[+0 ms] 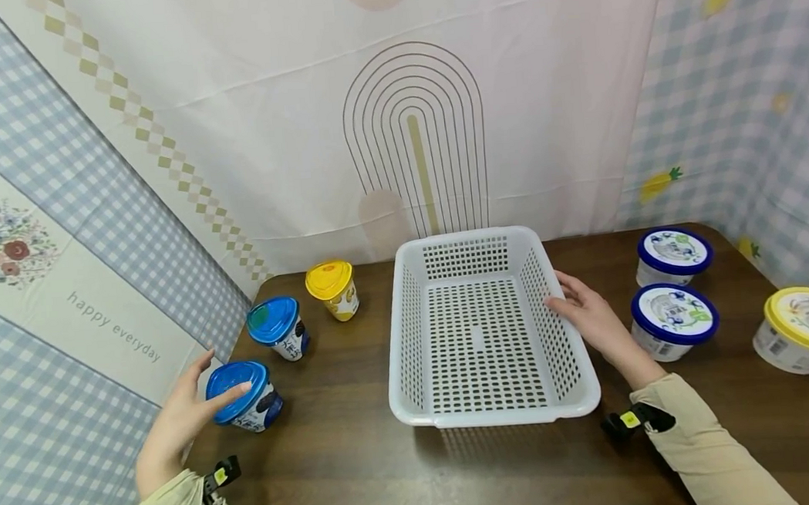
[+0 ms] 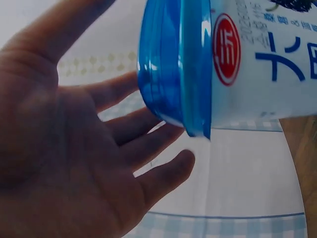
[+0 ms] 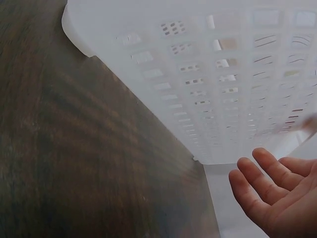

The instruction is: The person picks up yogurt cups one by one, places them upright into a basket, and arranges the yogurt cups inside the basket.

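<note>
Nearer blue-lidded cup (image 1: 254,407) at the table's (image 1: 334,465) left, our left hand (image 1: 181,417) spread wide around its lid.
We cannot tell whether those fingers touch it; just beyond stands a second blue-lidded cup (image 1: 277,326), then, farther right, a yellow-lidded cup (image 1: 333,284). In the middle we have a white basket (image 1: 498,417), our right hand (image 1: 599,322) loosely bent at its right rim. Right of that hand are two blue-rimmed tubs (image 1: 674,313) and, farther right, a yellow-rimmed tub (image 1: 795,340).
</note>
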The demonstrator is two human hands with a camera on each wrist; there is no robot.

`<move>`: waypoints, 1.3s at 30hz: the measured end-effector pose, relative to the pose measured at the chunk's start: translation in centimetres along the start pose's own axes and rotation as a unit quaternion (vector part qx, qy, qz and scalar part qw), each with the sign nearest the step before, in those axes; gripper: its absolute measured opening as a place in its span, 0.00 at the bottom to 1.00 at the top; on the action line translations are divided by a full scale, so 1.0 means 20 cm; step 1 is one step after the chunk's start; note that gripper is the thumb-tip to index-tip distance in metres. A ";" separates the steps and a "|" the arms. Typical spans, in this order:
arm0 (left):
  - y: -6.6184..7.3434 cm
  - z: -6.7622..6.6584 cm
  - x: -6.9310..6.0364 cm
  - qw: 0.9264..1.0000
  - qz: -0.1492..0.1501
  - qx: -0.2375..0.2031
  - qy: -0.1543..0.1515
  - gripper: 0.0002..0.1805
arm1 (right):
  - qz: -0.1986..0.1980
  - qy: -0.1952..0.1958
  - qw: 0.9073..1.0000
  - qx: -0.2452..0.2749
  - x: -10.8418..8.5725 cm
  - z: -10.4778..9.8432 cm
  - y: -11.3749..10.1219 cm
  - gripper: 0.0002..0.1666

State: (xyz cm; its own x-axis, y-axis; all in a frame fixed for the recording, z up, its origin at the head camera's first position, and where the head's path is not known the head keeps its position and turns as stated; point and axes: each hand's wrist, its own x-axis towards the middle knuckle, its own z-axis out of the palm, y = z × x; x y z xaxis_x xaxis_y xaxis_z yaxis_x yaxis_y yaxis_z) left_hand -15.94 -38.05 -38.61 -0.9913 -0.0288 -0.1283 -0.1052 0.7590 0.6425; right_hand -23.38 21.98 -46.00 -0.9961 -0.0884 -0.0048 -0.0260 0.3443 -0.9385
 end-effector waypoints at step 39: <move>-0.18 0.12 0.07 0.994 -0.072 -0.075 -0.021 0.61 | 0.014 -0.008 0.999 0.027 0.00 0.01 0.00 0.45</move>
State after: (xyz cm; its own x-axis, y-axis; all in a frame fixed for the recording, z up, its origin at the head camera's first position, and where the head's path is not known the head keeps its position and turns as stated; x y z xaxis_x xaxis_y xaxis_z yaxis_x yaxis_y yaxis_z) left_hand -16.66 -39.26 -42.90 -0.9614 -0.1012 -0.2560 -0.2595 0.6432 0.7204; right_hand -23.43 21.82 -46.07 -0.9948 -0.0955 -0.0358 0.0061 0.2952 -0.9554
